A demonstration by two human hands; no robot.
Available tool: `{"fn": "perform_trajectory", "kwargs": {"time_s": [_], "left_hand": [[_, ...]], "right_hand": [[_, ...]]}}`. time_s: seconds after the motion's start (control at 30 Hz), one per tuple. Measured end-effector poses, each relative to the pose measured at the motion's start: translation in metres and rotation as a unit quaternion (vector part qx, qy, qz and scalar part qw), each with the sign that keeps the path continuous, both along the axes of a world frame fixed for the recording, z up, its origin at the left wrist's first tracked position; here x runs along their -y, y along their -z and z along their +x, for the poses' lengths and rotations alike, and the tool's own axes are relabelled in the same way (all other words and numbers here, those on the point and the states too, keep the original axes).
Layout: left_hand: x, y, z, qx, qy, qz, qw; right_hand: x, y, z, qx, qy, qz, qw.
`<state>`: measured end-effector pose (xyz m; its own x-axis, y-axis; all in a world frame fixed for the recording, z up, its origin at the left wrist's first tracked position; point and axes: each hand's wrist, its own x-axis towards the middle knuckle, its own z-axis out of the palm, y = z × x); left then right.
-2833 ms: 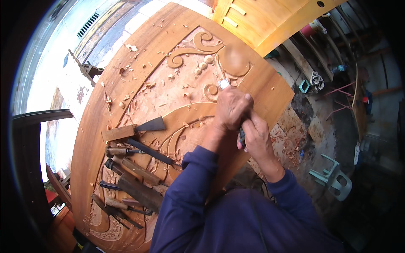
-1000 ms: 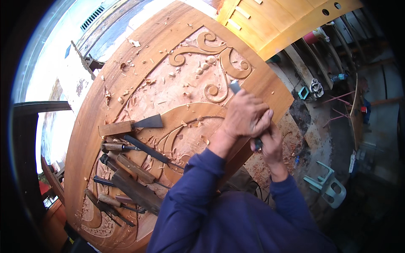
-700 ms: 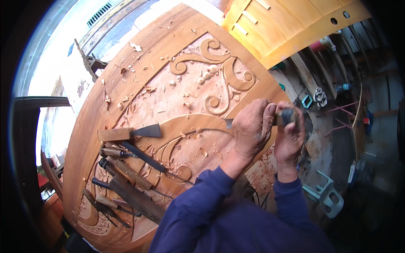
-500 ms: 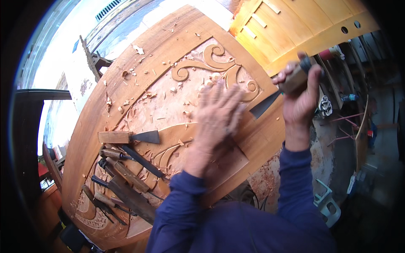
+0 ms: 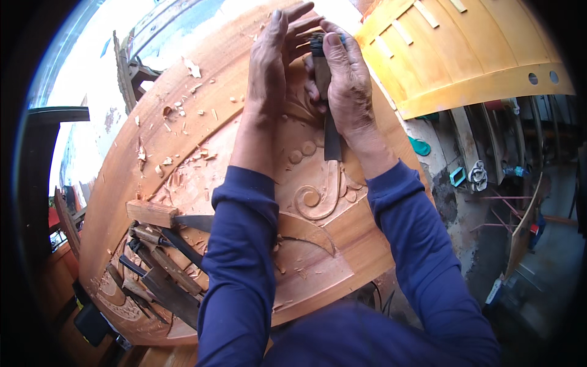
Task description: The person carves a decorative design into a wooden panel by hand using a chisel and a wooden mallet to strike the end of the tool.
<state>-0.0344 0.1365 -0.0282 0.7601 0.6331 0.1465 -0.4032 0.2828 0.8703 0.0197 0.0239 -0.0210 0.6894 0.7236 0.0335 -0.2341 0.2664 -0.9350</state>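
My right hand (image 5: 351,85) is wrapped round the wooden handle of a flat chisel (image 5: 331,137), whose dark blade points back toward me over the carved panel. My left hand (image 5: 267,73) is raised just left of the handle, fingers stretched out and palm turned toward the tool. Its fingertips are close to the handle's frayed end; whether they touch it cannot be made out. Beneath both hands lies a large curved wooden panel (image 5: 116,183) with raised carving. A carved scroll (image 5: 312,197) shows just below the blade tip. My forearms cover part of the panel.
Another flat chisel (image 5: 151,214) lies beside several heaped carving tools (image 5: 165,284) on the panel's left. Wood shavings (image 5: 192,67) are scattered along the far left border. A yellow slatted wooden panel (image 5: 452,73) stands at far right, with long boards (image 5: 468,134) below.
Both hands have moved up to the panel's far end, and the left hand has lifted off the carved surface. The chisel has swung left with my right hand, its blade now toward me.
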Motion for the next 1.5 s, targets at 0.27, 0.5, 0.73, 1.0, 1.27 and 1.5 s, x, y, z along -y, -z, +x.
{"fn": "perform_trajectory", "kwargs": {"time_s": [0.27, 0.5, 0.73, 1.0, 1.27, 1.5], "left_hand": [[0.001, 0.004, -0.001, -0.084, -0.002, 0.101, 0.991], [0.010, 0.022, 0.012, -0.010, -0.025, 0.051, 0.998], [0.028, 0.001, 0.011, -0.060, -0.097, 0.128, 0.985], [0.019, 0.012, 0.013, 0.046, -0.029, 0.009, 0.998], [0.010, 0.016, 0.011, 0.035, -0.049, 0.065, 0.996], [0.028, -0.001, 0.002, -0.060, -0.057, 0.173, 0.982]], "right_hand": [[-0.008, 0.004, 0.007, 0.017, 0.031, 0.065, 0.997], [-0.006, 0.011, -0.001, 0.081, 0.074, 0.046, 0.993], [0.001, 0.003, -0.009, 0.088, 0.124, 0.036, 0.988], [-0.005, 0.013, -0.003, 0.042, 0.067, 0.087, 0.993], [0.005, 0.016, -0.007, 0.044, 0.061, 0.014, 0.997], [0.030, 0.026, -0.002, 0.552, 0.170, -0.131, 0.806]]}}
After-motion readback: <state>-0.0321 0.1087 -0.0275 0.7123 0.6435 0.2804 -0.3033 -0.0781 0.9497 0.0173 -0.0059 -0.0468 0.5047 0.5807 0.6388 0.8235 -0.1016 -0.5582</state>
